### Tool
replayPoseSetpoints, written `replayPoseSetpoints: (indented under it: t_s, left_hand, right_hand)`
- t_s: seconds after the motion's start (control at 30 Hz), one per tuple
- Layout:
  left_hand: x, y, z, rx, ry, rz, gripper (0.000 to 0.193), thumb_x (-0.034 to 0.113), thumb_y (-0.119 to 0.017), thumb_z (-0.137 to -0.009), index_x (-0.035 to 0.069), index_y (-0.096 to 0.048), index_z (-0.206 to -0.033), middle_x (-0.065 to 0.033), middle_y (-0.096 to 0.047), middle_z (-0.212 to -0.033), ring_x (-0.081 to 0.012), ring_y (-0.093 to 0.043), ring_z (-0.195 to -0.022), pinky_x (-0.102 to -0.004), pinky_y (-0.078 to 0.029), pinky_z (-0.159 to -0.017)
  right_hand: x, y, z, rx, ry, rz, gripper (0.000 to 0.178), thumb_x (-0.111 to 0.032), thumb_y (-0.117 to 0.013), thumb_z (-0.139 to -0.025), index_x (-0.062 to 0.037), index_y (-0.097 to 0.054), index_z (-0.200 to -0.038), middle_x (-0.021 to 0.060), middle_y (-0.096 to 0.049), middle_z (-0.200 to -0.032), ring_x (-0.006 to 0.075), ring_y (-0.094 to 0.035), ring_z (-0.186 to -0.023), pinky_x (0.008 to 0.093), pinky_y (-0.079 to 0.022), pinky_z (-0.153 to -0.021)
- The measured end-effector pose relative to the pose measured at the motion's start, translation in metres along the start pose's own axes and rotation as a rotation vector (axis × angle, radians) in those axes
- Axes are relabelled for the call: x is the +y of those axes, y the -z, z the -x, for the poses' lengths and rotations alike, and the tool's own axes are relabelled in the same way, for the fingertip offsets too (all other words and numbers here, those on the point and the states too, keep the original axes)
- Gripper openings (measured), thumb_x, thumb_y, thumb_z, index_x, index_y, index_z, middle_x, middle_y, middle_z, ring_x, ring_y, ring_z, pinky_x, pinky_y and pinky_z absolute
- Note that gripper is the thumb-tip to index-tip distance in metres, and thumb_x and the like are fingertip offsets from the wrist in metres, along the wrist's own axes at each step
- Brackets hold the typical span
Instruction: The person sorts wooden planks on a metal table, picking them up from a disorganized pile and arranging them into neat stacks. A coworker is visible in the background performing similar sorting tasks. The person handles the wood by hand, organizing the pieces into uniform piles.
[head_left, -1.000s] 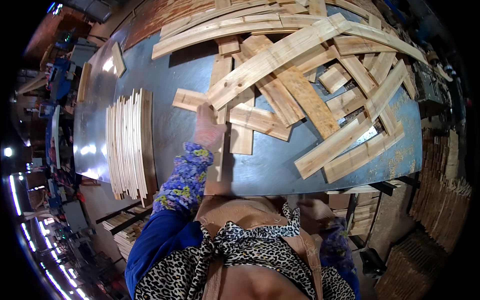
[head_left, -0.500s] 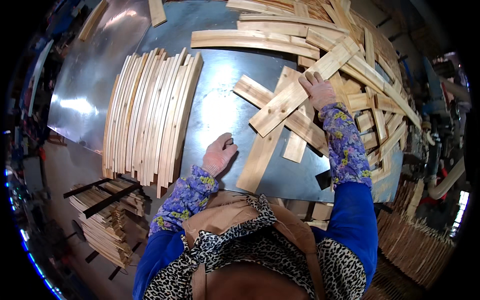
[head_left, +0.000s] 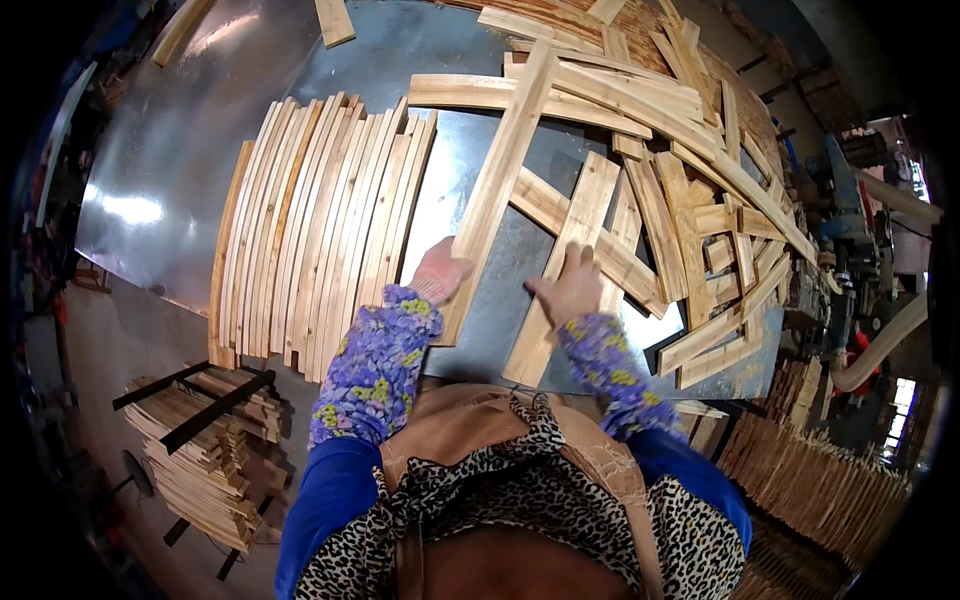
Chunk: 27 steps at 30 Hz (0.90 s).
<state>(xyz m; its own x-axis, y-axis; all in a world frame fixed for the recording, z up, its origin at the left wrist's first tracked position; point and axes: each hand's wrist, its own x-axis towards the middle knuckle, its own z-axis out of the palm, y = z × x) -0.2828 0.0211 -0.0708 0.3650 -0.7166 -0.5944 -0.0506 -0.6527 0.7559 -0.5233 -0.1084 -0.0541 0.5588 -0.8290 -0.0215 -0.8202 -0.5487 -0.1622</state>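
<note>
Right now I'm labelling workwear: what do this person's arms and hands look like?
Purple floral sleeve covers with yellow blossoms wrap both forearms, and plain bright blue sleeves show above them. Whether the left hand and right hand wear thin gloves is hard to tell.

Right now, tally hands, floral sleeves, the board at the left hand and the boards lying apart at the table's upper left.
Hands: 2
Floral sleeves: 2
Board at left hand: 1
Boards lying apart: 2
Total: 7
</note>
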Motion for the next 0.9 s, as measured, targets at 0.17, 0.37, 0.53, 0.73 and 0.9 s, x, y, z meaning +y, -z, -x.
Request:
replayPoseSetpoints:
  t_s: [0.17, 0.37, 0.53, 0.73, 0.9]
  left_hand:
    - [-0.004, 0.01, 0.048, 0.024, 0.039, 0.102, 0.057, 0.024, -0.065, -0.096, -0.01, -0.06, -0.141, -0.0306, -0.075, -0.119, -0.0391, -0.073, -0.113, -0.0444, -0.054, -0.107]
    - [-0.04, -0.009, 0.095, 0.468, 0.084, -0.099, 0.057, 0.026, -0.061, -0.099, 0.001, -0.058, -0.15, -0.0307, -0.076, -0.118, -0.0497, -0.073, -0.112, -0.0551, -0.056, -0.102]
    - [-0.028, -0.018, 0.104, 0.48, 0.113, -0.219, 0.073, 0.043, -0.071, -0.1, 0.004, -0.051, -0.158, -0.0293, -0.07, -0.134, -0.0486, -0.067, -0.125, -0.0558, -0.053, -0.107]
    - [-0.046, -0.036, 0.092, 0.551, 0.299, -0.438, 0.08, 0.028, -0.079, -0.092, 0.01, -0.042, -0.161, -0.0265, -0.066, -0.143, -0.0487, -0.068, -0.122, -0.0573, -0.056, -0.103]
    - [-0.05, -0.04, 0.097, 0.607, 0.253, -0.392, 0.073, 0.023, -0.077, -0.093, 0.01, -0.047, -0.159, -0.0272, -0.068, -0.139, -0.0492, -0.069, -0.12, -0.0573, -0.057, -0.099]
  right_hand:
    - [-0.001, -0.038, 0.005, -0.002, -0.241, -0.343, 0.1, -0.033, -0.088, -0.079, -0.0031, -0.043, -0.163, 0.0289, -0.054, -0.157, 0.0491, -0.06, -0.131, 0.0557, -0.05, -0.116]
    - [-0.025, -0.019, -0.054, -0.396, -0.358, -1.562, 0.101, -0.016, -0.07, -0.078, 0.0021, -0.031, -0.169, 0.0238, -0.066, -0.13, 0.0377, -0.07, -0.109, 0.0486, -0.064, -0.096]
    - [-0.106, -0.072, -0.044, -0.545, 0.115, -1.301, 0.078, -0.038, -0.065, -0.099, 0.0003, -0.045, -0.164, 0.0233, -0.072, -0.134, 0.0379, -0.071, -0.117, 0.0469, -0.055, -0.113]
    - [-0.096, -0.036, -0.232, 0.291, 0.706, -0.181, 0.024, -0.009, -0.063, -0.092, -0.0076, -0.077, -0.112, 0.0212, -0.072, -0.098, 0.0433, -0.068, -0.096, 0.0579, -0.055, -0.089]
    - [-0.079, -0.029, -0.404, 0.212, 0.687, 0.422, 0.048, -0.016, -0.06, -0.101, -0.0149, -0.059, -0.148, 0.0212, -0.065, -0.142, 0.0394, -0.064, -0.13, 0.0589, -0.05, -0.109]
